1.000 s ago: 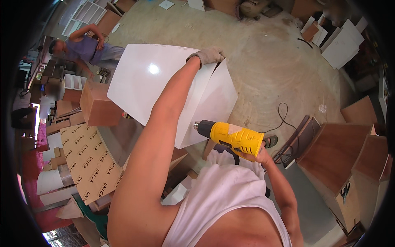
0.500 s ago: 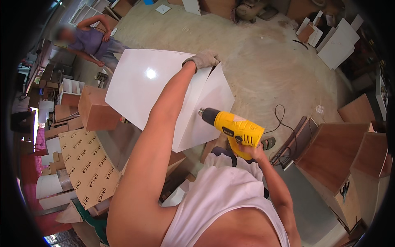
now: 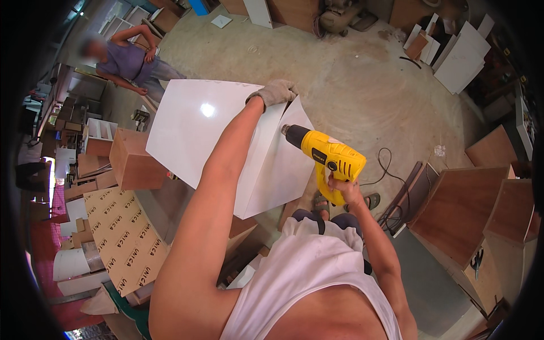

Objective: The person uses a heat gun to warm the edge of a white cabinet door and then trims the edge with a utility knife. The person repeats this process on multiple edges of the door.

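A glossy white laminate sheet (image 3: 198,124) covers the top of a box-like piece in front of me and folds down over its right side (image 3: 275,164). My left hand (image 3: 274,93), in a grey work glove, is closed over the sheet's far right corner. A dark narrow gap shows beside that corner, where the sheet stands apart. My right hand (image 3: 347,190) is bare and wrapped round the handle of a yellow heat gun (image 3: 334,156). The gun's metal nozzle (image 3: 284,130) points left at the folded side, just short of the surface.
Behind the white piece at the far left stands another person (image 3: 133,62). A power cord (image 3: 391,178) loops on the floor at my right, near wooden cabinets (image 3: 459,207). A printed tan board (image 3: 124,238) and a brown box (image 3: 139,158) lie left. White panels (image 3: 462,56) lean at the far right.
The heat gun has moved away from me, its nozzle now nearer the far corner of the white sheet. My left hand keeps its hold there. The view has tilted slightly.
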The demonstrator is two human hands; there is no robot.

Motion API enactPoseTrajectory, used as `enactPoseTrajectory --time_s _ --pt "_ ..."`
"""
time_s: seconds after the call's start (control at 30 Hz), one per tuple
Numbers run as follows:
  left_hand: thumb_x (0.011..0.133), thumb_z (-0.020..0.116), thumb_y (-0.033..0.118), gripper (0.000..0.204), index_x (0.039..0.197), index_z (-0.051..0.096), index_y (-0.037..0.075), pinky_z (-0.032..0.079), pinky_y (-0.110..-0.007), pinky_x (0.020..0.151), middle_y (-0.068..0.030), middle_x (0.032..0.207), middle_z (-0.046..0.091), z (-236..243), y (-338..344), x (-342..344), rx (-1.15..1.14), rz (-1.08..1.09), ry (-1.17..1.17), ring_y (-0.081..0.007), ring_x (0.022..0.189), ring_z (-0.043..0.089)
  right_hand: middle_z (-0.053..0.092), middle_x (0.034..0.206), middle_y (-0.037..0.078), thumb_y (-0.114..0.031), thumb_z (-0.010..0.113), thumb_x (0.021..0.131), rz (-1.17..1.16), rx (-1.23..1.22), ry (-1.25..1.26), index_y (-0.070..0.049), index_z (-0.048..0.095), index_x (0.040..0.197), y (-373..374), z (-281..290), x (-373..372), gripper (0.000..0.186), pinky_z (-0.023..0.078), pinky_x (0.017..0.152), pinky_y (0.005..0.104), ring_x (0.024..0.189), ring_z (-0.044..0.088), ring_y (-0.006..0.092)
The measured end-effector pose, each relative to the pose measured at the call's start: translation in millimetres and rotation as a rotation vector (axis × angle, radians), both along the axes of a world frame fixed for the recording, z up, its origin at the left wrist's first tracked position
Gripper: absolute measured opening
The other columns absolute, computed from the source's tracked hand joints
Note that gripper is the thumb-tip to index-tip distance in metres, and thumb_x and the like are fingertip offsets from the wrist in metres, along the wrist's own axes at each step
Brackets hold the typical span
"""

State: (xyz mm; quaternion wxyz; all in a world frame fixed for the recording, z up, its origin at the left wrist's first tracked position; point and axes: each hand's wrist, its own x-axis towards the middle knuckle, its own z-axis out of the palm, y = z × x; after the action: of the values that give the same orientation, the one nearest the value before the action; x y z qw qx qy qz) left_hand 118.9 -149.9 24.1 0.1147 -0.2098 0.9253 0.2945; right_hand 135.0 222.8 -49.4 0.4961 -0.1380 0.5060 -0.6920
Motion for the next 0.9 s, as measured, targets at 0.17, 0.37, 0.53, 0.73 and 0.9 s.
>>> enactPoseTrajectory --time_s 0.17,0.37,0.53,0.73,0.9 --pt "0.075 0.067 0.021 0.028 0.099 0.07 0.007 0.049 -0.032 0.083 -0.0124 0.097 0.07 4.0 2.0 0.7 0.043 0.02 0.003 -0.0232 0.093 0.065 0.06 0.071 0.005 -0.004 0.064 0.068 0.02 0.014 0.045 0.0 0.06 0.088 10.3 -7.3 5.0 0.021 0.047 0.056 0.0281 0.06 0.058 0.0152" --pt "0.078 0.065 0.015 0.023 0.099 0.067 0.004 0.049 -0.031 0.078 -0.0084 0.091 0.069 -3.3 -3.0 1.7 0.004 -0.034 0.038 -0.018 0.087 0.063 0.059 0.07 0.005 -0.004 0.064 0.068 0.03 0.013 0.009 0.0 0.059 0.089 17.8 -27.0 13.3 0.021 0.046 0.055 0.0286 0.057 0.057 0.0155" --pt "0.077 0.064 0.016 0.022 0.096 0.066 0.004 0.049 -0.031 0.076 -0.0094 0.088 0.068 -7.4 -4.1 4.4 0.052 -0.019 0.069 -0.0194 0.083 0.062 0.058 0.065 0.007 -0.004 0.063 0.067 -0.062 0.0 -0.065 0.0 0.057 0.089 -1.0 -52.4 6.8 0.023 0.046 0.052 0.0293 0.055 0.056 0.0166" --pt "0.077 0.065 0.019 0.023 0.095 0.07 0.007 0.05 -0.033 0.077 -0.0108 0.091 0.07 -0.9 1.3 3.8 -0.016 0.013 0.02 -0.0225 0.086 0.065 0.055 0.07 0.008 -0.001 0.063 0.071 -0.146 -0.078 -0.209 0.0 0.053 0.092 -21.3 -61.7 -12.7 0.023 0.047 0.052 0.033 0.056 0.056 0.0191" --pt "0.078 0.064 0.019 0.022 0.095 0.069 0.006 0.05 -0.033 0.077 -0.0108 0.09 0.069 6.5 4.0 1.8 -0.019 0.012 -0.005 -0.0221 0.085 0.064 0.054 0.069 0.008 -0.002 0.062 0.071 -0.267 -0.019 -0.256 0.0 0.053 0.092 -33.3 -99.1 -19.2 0.023 0.048 0.048 0.0326 0.052 0.055 0.019"
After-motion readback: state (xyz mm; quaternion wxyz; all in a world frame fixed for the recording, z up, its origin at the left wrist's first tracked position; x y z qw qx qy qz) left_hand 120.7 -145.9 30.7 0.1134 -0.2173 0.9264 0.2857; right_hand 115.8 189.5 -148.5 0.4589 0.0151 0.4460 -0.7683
